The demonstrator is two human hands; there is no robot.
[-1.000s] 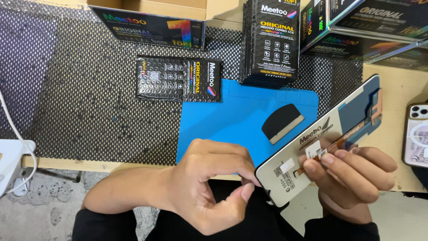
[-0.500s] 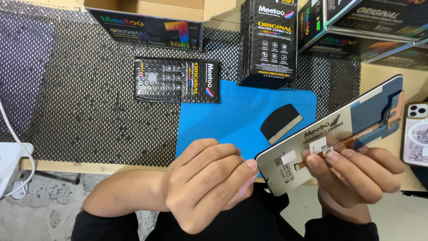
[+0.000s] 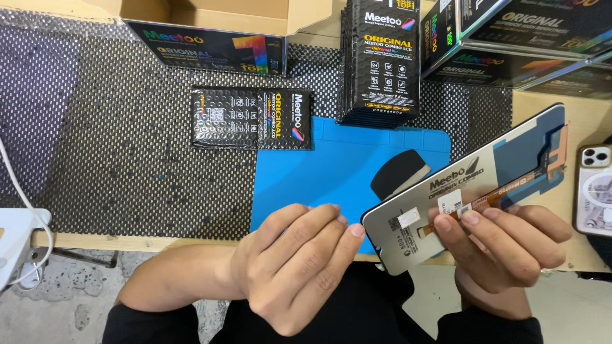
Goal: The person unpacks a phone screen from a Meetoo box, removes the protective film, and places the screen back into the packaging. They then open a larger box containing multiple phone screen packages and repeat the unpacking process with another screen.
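At the workbench, a white cable trails far to the left of the blue mat, over the dark mesh liner. A flat black packet lies just off the mat's upper left corner. Your left hand hovers over the mat's near edge, fingers loosely curled and holding nothing, its fingertips just short of the panel's lower corner. A stack of black boxes stands at the mat's far edge. To the mat's right, your right hand grips the replacement screen panel, tilted with its back and orange flex cable facing you. A phone lies farther right.
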